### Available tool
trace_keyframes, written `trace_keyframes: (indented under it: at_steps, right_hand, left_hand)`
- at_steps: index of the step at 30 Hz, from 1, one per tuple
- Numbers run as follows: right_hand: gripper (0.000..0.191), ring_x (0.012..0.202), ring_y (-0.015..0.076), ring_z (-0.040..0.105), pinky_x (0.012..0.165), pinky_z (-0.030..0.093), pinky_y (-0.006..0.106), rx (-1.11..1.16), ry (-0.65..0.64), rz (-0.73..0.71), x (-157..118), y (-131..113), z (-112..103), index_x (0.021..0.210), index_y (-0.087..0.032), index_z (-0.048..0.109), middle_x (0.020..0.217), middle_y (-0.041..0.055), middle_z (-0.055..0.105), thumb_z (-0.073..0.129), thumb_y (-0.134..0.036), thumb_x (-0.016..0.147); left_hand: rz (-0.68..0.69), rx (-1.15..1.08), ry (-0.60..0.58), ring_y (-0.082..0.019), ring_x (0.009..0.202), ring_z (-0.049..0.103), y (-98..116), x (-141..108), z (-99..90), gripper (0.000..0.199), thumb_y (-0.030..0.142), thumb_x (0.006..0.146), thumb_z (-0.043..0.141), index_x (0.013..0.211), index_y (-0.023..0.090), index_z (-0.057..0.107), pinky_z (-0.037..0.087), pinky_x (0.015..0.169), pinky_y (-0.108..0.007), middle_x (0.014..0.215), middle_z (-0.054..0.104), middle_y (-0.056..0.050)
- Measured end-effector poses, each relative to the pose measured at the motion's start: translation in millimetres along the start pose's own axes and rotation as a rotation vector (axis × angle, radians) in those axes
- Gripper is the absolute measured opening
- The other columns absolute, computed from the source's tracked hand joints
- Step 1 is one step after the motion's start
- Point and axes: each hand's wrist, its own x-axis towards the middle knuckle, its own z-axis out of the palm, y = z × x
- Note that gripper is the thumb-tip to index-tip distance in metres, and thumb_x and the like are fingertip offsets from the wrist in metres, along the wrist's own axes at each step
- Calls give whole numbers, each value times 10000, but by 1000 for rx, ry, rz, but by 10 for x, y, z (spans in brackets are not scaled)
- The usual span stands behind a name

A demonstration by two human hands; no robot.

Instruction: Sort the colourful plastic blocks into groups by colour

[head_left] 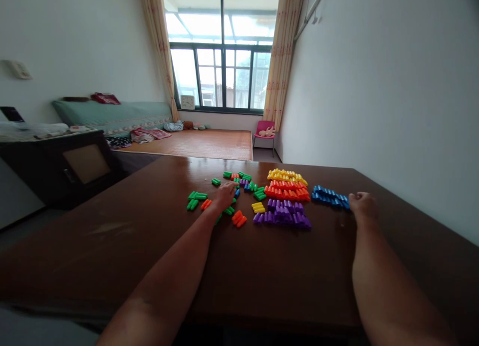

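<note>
Left hand (224,195) is sitting partly curled among loose green blocks (200,196), can't tell if it's gripping any; right hand (362,205) is resting mostly curled, blue blocks (326,200) lying just left, hold unclear.

Bare left hand (225,195): palm down; left forearm (179,263) toward one o'clock. Bare right hand (362,206): loosely curled; right forearm (381,266) toward eleven o'clock.

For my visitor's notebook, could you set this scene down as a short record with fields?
Left hand: among loose pieces, mostly green; grip unclear
Right hand: at the right end of the blue rows; contact unclear
Other colour groups: yellow rows, orange rows, purple rows
Surface: brown table
Beyond: bed, pink chair, window
</note>
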Motion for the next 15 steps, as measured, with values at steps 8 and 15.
trace_keyframes:
  at_steps: [8,15]
  right_hand:
    - [352,894,281,567,843,459,446,166,133,-171,-175,-569,-162,1001,-121,641,922,148,641,469,-228,713]
    - [329,727,196,571,814,472,392,251,138,-376,-387,-1093,-246,1029,-137,649,978,121,650,438,-236,797]
  left_hand:
    - [-54,131,-188,-239,1202,542,33,-54,81,201,190,810,602,956,219,737,394,1056,-346,1239,638,-74]
    - [-234,20,27,-226,963,655,123,-63,-40,205,134,841,536,998,191,655,487,894,-359,978,710,-81]
